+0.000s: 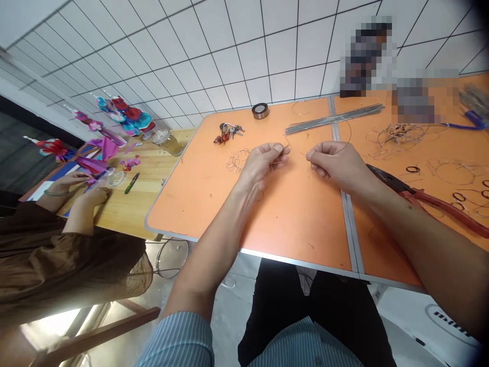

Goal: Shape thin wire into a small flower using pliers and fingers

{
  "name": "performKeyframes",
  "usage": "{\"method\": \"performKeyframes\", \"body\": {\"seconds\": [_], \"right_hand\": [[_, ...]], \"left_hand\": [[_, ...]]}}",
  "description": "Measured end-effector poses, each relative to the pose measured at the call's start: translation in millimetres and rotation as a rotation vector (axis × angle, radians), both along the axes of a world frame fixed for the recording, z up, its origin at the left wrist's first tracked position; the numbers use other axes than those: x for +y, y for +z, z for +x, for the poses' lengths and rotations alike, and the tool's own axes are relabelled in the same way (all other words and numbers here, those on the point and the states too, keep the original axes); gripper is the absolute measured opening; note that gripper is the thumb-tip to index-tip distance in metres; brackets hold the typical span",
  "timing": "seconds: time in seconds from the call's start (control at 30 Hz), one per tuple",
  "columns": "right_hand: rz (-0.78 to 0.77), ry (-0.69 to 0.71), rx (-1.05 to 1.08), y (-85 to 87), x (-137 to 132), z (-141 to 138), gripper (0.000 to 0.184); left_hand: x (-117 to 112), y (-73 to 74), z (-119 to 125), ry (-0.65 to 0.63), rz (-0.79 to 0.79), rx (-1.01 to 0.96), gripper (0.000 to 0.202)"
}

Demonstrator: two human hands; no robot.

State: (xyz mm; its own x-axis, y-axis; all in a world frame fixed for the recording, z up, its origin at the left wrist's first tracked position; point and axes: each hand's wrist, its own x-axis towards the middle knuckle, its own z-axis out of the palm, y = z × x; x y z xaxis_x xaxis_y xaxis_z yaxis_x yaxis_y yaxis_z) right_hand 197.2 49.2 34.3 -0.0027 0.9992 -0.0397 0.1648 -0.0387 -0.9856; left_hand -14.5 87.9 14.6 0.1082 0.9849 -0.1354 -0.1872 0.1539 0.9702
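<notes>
Over the orange table point(198, 188), my left hand point(264, 159) is closed in a pinch on a thin wire, and a bent bit of it sticks up by the fingertips. A short gap away, my right hand point(330, 162) pinches thin wire too; a tip pokes out toward the left hand and a curved length point(349, 131) arcs up behind it. Whether both hands hold one same wire I cannot tell. Just beyond them lies a bundle of straight metal wires point(317, 125). Red-handled pliers point(412, 193) lie beside my right forearm, which partly covers them.
Black tape point(261, 110), keys point(229, 131) and a loose wire coil point(236, 160) lie to the left. Tangled wire point(401, 135) and small dark rings point(413, 169) are at right. Another person's hands point(95, 196) work at a wooden table point(148, 188) with a cutter point(132, 183).
</notes>
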Motion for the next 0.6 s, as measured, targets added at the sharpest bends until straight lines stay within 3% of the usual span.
{"method": "performKeyframes", "body": {"seconds": [0.17,0.33,0.6], "right_hand": [[0.018,0.005,-0.119,2.7,-5.5,-5.2,0.026],[0.053,-0.006,-0.161,-3.4,-2.1,-3.0,0.025],[0.072,-0.034,-0.186,2.7,-3.9,-5.4,0.027]], "left_hand": [[0.0,2.7,-1.4,0.012,-0.166,-0.282,0.011],[-0.2,2.2,-2.2,0.0,-0.184,-0.321,0.01],[-0.8,2.8,-2.6,-0.025,-0.126,-0.261,0.008]]}}
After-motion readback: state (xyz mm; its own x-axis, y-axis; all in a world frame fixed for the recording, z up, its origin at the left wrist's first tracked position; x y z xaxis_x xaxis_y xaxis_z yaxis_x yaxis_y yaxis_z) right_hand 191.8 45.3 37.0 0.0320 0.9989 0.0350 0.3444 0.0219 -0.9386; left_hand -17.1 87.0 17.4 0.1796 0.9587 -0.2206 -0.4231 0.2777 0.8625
